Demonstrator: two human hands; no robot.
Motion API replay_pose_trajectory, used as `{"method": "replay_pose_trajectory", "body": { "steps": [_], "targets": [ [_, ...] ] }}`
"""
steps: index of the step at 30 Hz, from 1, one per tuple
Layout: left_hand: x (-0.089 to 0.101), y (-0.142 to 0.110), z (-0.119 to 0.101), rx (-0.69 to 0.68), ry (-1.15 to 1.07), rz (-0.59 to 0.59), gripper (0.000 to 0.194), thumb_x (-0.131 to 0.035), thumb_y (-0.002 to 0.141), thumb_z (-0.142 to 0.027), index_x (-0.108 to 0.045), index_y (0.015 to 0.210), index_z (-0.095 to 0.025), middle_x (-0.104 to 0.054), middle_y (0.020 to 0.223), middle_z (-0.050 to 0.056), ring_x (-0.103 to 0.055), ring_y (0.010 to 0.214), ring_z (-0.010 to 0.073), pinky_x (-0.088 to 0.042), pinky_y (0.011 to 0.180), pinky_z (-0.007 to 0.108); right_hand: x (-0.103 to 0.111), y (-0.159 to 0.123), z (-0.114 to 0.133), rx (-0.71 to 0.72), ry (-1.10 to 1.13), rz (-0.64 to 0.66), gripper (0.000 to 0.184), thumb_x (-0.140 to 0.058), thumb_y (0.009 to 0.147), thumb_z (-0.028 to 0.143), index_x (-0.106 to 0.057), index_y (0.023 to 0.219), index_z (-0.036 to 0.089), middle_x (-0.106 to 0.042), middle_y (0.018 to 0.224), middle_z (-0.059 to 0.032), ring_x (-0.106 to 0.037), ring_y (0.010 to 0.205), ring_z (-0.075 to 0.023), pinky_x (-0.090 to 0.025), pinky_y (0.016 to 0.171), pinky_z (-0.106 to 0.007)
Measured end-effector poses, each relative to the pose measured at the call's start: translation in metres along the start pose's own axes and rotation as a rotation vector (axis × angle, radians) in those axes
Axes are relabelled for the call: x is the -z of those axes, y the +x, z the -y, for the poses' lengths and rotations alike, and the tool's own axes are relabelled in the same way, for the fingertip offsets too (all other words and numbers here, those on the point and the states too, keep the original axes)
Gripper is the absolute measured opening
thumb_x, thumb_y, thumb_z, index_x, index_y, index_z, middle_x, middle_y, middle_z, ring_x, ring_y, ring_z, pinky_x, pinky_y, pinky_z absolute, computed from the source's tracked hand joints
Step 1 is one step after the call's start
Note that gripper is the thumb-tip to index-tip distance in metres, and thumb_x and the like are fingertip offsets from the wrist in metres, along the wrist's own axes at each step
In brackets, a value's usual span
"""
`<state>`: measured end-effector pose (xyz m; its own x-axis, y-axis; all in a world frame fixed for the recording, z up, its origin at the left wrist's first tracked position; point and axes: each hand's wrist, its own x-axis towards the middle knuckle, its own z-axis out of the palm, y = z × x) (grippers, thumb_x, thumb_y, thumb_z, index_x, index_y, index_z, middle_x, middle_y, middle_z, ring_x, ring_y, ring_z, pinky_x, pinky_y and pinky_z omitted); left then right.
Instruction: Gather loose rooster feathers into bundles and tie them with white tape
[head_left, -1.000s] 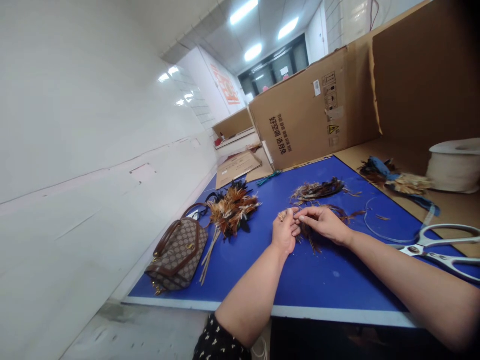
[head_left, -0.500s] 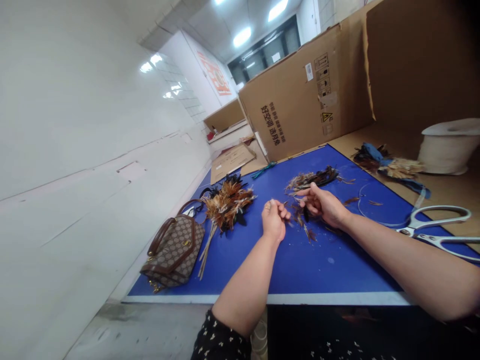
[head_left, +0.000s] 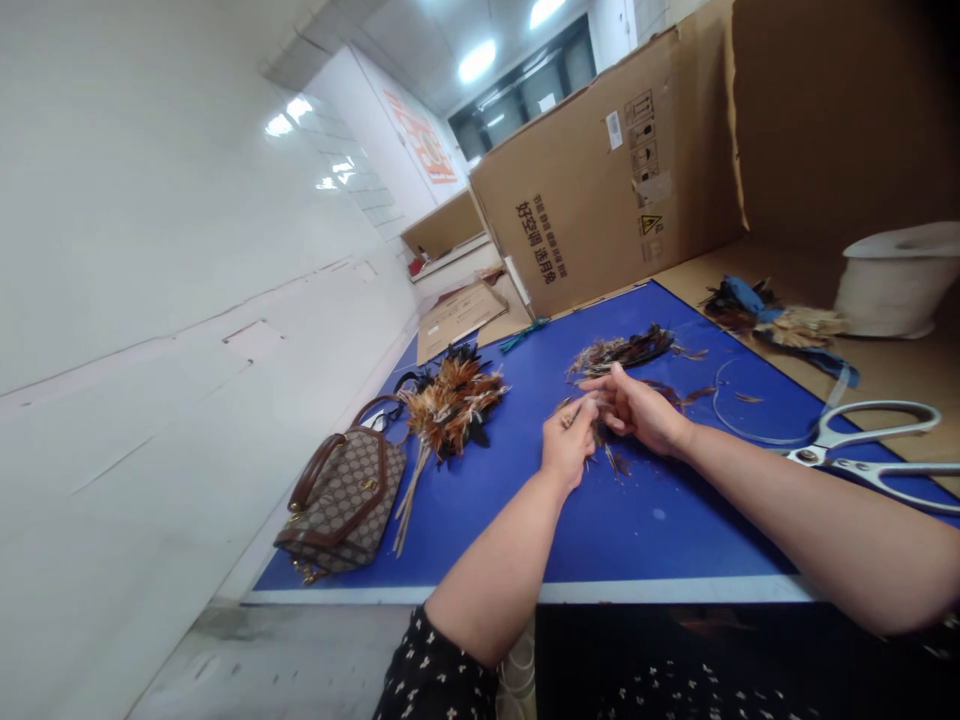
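Over the blue table top (head_left: pixel 495 530) my two hands meet at the fingertips. My left hand (head_left: pixel 568 442) is closed in a pinch, with the thin end of what looks like a feather at its fingers. Beside it, my right hand (head_left: pixel 643 412) has bent, closed fingers with the index finger reaching across; what they hold is hidden. Loose brown feathers (head_left: pixel 616 462) lie under and around both hands. Just behind them rests a pile of brown and dark feathers (head_left: pixel 626 350). To the left lies a bundle of orange-brown and black feathers (head_left: pixel 454 400) with pale stems.
A patterned handbag (head_left: pixel 349 500) stands at the left near the wall. Scissors (head_left: pixel 862 450) and a clear strip lie at the right. A white spool (head_left: pixel 885 290) stands by a blue-tied feather bundle (head_left: pixel 787 320). A tall cardboard box (head_left: pixel 592 200) closes off the back.
My left hand has moved right and up, from apart to meeting my right fingertips. My right hand has hardly moved. The camera view has shifted slightly.
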<state>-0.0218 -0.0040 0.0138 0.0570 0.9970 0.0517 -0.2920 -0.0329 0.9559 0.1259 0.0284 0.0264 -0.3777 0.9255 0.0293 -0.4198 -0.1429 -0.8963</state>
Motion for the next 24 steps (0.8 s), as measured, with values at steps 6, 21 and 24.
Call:
{"method": "replay_pose_trajectory", "body": {
  "steps": [6,21,24],
  "targets": [
    [0.0042,0.0019,-0.0018,-0.010,-0.040,0.024,0.052,-0.084,0.080,-0.061,-0.067,0.091,-0.014,-0.045,0.059,-0.008,-0.021,0.043,0.0008,-0.013,0.041,0.019,0.0010,-0.0016,-0.0012,0.009,-0.148,0.048,0.074,-0.047,0.092,0.084,-0.067,0.115,0.016,-0.066,0.076,-0.0052,-0.036,0.048,-0.0099,-0.018,0.045,-0.026],
    [0.0093,0.0064,0.0007,-0.025,-0.126,-0.008,0.055,-0.079,0.085,-0.063,-0.068,0.111,-0.016,-0.028,0.057,-0.012,-0.018,0.043,0.0034,-0.014,0.042,0.019,0.0028,-0.0051,0.0000,0.192,-0.482,0.046,0.056,-0.076,0.081,0.071,-0.068,0.079,0.016,-0.054,0.063,0.0023,-0.043,0.060,-0.0119,-0.034,0.059,-0.028],
    [0.0093,0.0061,0.0001,-0.014,-0.143,0.026,0.057,-0.079,0.086,-0.063,-0.068,0.114,-0.014,-0.027,0.059,-0.012,-0.018,0.045,0.0033,-0.015,0.042,0.019,0.0020,-0.0059,0.0006,0.189,-0.491,0.069,0.056,-0.075,0.081,0.071,-0.065,0.074,0.016,-0.052,0.061,0.0028,-0.042,0.058,-0.0114,-0.033,0.058,-0.028]
  ]
}}
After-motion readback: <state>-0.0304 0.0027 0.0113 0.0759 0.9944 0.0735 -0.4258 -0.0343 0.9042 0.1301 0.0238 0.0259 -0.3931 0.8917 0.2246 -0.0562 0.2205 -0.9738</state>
